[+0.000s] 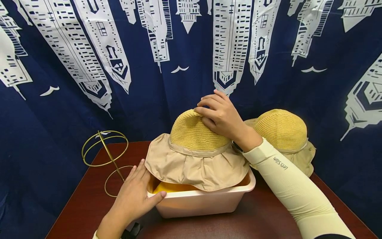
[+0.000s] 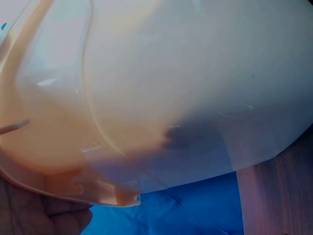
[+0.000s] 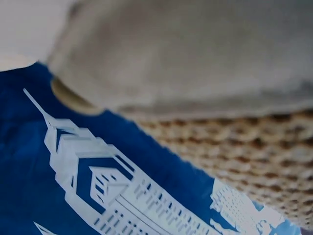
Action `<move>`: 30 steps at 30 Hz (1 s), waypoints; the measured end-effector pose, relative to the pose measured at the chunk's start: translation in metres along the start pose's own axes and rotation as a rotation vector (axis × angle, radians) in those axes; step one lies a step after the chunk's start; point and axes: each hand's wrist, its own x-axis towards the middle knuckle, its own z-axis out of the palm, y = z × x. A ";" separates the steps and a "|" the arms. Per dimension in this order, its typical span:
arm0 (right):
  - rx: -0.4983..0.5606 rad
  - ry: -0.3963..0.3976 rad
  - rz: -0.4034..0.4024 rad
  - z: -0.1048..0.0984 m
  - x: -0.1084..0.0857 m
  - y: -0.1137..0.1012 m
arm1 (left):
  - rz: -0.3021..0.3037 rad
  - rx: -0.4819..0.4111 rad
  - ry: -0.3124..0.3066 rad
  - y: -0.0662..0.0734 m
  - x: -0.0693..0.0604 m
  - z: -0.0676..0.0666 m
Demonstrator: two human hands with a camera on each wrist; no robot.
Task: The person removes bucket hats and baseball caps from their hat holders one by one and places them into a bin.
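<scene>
A sun hat (image 1: 198, 132) with a yellow knitted crown and wide beige cloth brim is over the pale pink plastic bin (image 1: 206, 202). My right hand (image 1: 219, 114) pinches the top of its crown, which is dented there. In the right wrist view, the knit (image 3: 234, 152) looms close and blurred. At the bin's left front corner, my left hand (image 1: 134, 192) rests with fingers fairly straight along the side and thumb at the front rim. Something yellow (image 1: 173, 187) shows inside the bin below the brim; the rest of its contents is hidden.
A similar yellow hat (image 1: 280, 129) stands behind my right forearm, its support hidden. To the left is a gold wire stand (image 1: 113, 159) with rings. Everything is on a dark red-brown table (image 1: 80, 205), before a navy curtain (image 1: 185, 89) printed with white buildings.
</scene>
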 end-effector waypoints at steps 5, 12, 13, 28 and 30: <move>0.020 0.017 -0.022 0.011 -0.008 -0.006 | 0.013 0.002 0.007 0.000 -0.001 0.000; 0.136 -0.088 -0.068 0.006 -0.021 -0.012 | 0.010 0.000 0.015 0.000 -0.002 0.000; 0.160 -0.127 -0.070 0.005 -0.024 -0.013 | 0.009 0.000 0.015 0.000 -0.002 0.000; 0.265 -0.860 -0.036 0.002 -0.044 -0.042 | 0.011 -0.021 0.016 -0.002 -0.001 -0.001; 0.277 -0.917 -0.034 0.004 -0.045 -0.048 | 0.013 -0.026 0.014 -0.001 -0.001 0.000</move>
